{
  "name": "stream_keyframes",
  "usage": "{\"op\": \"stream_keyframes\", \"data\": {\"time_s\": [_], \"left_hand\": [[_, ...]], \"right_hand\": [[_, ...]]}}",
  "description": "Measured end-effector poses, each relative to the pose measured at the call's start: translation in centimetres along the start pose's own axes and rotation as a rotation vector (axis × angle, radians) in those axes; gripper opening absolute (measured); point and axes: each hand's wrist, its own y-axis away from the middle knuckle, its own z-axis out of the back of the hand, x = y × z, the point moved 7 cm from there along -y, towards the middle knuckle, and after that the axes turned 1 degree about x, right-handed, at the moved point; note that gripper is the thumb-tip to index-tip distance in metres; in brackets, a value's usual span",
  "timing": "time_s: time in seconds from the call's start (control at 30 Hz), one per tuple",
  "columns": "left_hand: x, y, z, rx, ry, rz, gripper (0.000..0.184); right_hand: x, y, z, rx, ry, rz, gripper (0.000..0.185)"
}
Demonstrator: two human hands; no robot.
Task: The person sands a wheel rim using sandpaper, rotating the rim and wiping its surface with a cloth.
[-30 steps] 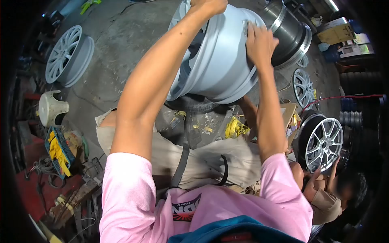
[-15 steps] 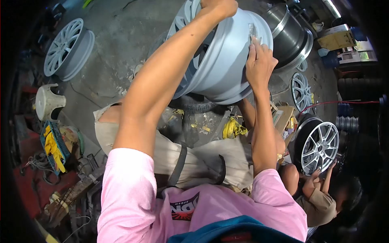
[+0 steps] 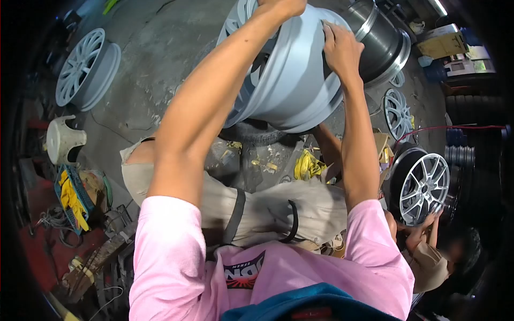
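A light grey wheel rim [image 3: 300, 69] lies tilted on a dark tyre [image 3: 257, 134] in front of me, its spokes facing left. My left hand [image 3: 286, 6] is closed on the rim's upper edge at the top of the view; its fingertips are out of sight. On the right side of the barrel, my right hand [image 3: 344, 51] presses with fingers together and bent against the grey surface. Whatever lies under those fingertips is hidden now.
A darker rim [image 3: 377, 51] stands close behind on the right. Farther right, a co-worker [image 3: 428, 262] holds a silver-spoked wheel [image 3: 425, 190]. To the left are another grey rim [image 3: 85, 69], a white stool [image 3: 65, 140] and a blue basket [image 3: 80, 200] with yellow cloth.
My right hand has slid up along the barrel, and the small greyish strip seen at its fingertips is no longer visible. The co-worker's hands have shifted lower on the silver wheel.
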Motion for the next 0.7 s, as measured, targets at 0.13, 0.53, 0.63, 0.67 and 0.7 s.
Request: {"op": "stream_keyframes", "data": {"time_s": [0.13,0.53,0.63,0.67,0.7], "left_hand": [[1.2,-0.5,1.2,-0.083,0.018,0.024,0.034],[0.9,0.3,2.3,-0.060,0.013,0.064,0.039],[0.5,0.8,1.2,-0.105,-0.003,0.050,0.045],[0.4,0.3,0.8,-0.045,-0.021,0.051,0.047],[0.3,0.2,0.5,0.013,-0.040,0.051,0.049]], "right_hand": [[1.5,1.4,0.3,0.022,-0.055,-0.075,0.030],[2.6,3.4,0.6,-0.013,-0.003,-0.082,0.027],[2.4,6.8,1.7,0.003,-0.023,-0.149,0.028],[1.3,5.7,1.5,-0.020,0.035,-0.134,0.028],[0.0,4.3,1.1,-0.044,0.092,-0.117,0.028]]}}
